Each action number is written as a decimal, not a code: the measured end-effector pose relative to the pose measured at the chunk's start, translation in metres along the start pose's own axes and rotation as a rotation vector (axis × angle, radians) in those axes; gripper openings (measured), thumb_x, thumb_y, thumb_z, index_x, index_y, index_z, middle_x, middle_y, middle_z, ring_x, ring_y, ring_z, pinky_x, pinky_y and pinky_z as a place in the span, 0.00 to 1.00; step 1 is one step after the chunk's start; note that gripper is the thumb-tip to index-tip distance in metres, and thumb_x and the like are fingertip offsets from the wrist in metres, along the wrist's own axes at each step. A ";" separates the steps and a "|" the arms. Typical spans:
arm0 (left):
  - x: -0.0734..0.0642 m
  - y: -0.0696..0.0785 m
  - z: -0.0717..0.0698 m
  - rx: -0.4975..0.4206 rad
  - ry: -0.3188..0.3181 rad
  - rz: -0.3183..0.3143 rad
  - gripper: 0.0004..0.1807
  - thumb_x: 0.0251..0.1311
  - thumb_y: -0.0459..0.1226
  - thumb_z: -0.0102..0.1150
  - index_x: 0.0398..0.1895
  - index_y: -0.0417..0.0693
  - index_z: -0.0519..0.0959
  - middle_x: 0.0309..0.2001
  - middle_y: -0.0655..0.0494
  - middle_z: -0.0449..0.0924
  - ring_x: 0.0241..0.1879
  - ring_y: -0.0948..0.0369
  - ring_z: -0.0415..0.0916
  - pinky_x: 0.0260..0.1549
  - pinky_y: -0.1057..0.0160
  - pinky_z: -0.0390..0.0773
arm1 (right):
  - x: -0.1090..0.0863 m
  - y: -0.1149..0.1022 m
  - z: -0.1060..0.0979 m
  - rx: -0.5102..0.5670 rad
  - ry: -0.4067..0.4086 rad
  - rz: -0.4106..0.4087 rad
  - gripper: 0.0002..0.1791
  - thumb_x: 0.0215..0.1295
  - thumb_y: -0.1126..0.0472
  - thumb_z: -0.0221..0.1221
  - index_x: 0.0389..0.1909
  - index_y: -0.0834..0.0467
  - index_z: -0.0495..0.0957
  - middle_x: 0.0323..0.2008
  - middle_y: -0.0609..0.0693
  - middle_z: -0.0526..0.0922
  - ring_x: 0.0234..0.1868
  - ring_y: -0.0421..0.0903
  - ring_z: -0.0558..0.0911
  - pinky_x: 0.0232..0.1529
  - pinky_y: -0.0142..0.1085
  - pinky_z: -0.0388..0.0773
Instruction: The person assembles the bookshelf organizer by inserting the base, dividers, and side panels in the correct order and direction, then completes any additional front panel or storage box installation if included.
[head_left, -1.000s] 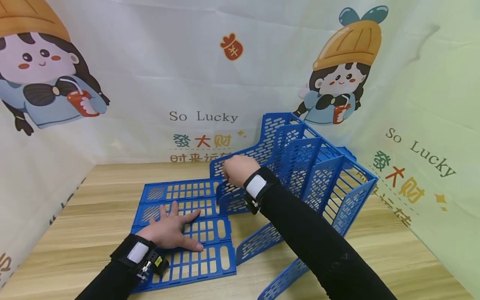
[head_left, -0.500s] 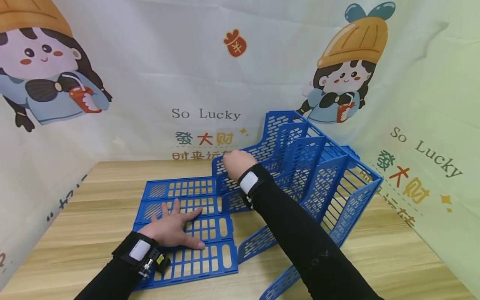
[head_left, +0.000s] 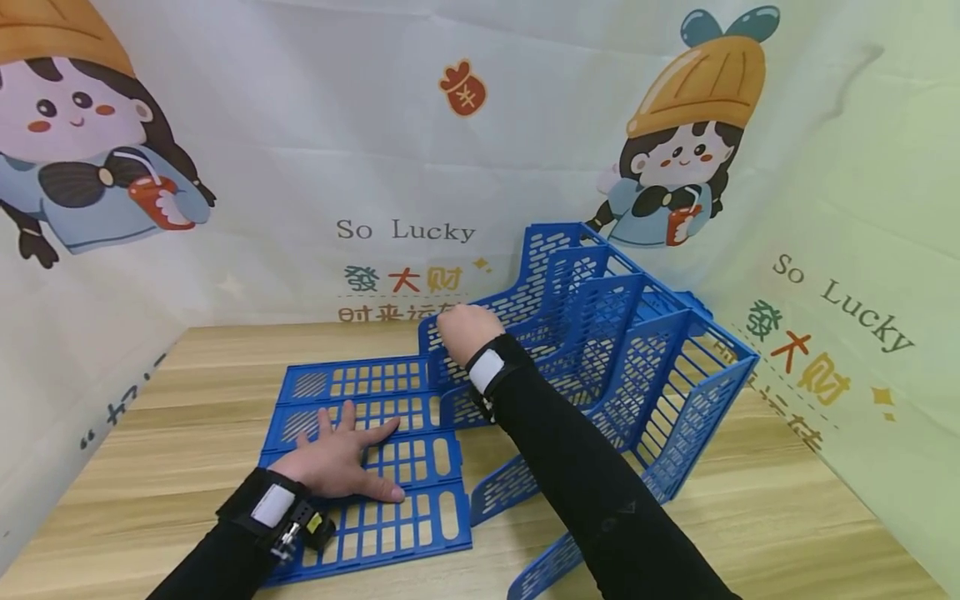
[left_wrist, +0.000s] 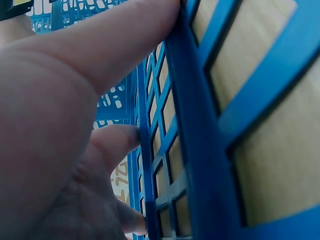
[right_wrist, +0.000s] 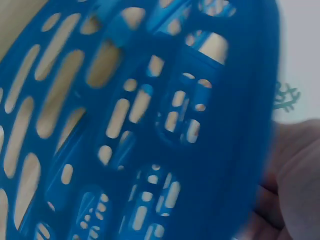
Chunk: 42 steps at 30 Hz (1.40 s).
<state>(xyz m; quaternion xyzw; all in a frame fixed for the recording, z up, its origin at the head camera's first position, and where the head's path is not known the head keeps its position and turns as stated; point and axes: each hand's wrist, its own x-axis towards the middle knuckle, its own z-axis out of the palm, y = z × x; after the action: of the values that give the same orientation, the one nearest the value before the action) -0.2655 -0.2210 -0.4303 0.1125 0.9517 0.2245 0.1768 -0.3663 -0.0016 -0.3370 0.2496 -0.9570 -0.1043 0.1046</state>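
A blue plastic file rack with several perforated dividers stands tilted on the right of the wooden table. My right hand grips the low front end of one divider; its fingers are partly hidden. In the right wrist view this perforated divider fills most of the picture, with the hand at its right edge. On the left, a flat blue lattice panel in several joined strips lies on the table. My left hand rests on it with fingers spread, its thumb touching the lattice in the left wrist view.
A printed white cloth hangs close behind the rack and along both sides. Two lower dividers jut out toward the person, under the right forearm. Bare wooden table shows left of the lattice panel.
My right hand has shifted slightly left and up in the head view, and the divider's front end has risen a little with it. The left hand stays on the lattice panel.
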 end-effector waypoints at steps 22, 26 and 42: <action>0.000 0.002 -0.003 0.030 0.013 0.006 0.65 0.51 0.70 0.79 0.89 0.59 0.60 0.85 0.17 0.27 0.78 0.12 0.19 0.64 0.05 0.31 | -0.036 -0.002 -0.027 0.109 -0.296 -0.186 0.14 0.79 0.69 0.60 0.46 0.54 0.94 0.50 0.49 0.94 0.46 0.45 0.89 0.53 0.38 0.87; 0.001 0.003 -0.003 0.024 0.015 -0.001 0.65 0.51 0.69 0.80 0.89 0.59 0.60 0.85 0.17 0.27 0.78 0.12 0.19 0.64 0.05 0.31 | -0.038 -0.003 -0.028 0.125 -0.311 -0.194 0.10 0.78 0.62 0.67 0.53 0.53 0.93 0.56 0.48 0.93 0.57 0.46 0.90 0.59 0.38 0.87; 0.002 0.006 0.002 0.011 0.017 0.009 0.64 0.52 0.68 0.80 0.89 0.59 0.60 0.85 0.17 0.27 0.78 0.12 0.19 0.64 0.05 0.30 | -0.144 0.005 -0.061 0.365 -0.553 -0.407 0.02 0.67 0.59 0.77 0.38 0.48 0.96 0.35 0.36 0.93 0.34 0.30 0.84 0.39 0.27 0.82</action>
<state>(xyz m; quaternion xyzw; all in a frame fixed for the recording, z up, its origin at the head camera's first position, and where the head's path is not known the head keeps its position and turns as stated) -0.2660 -0.2144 -0.4300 0.1161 0.9538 0.2209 0.1671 -0.2305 0.0659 -0.2991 0.4113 -0.8829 -0.0140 -0.2261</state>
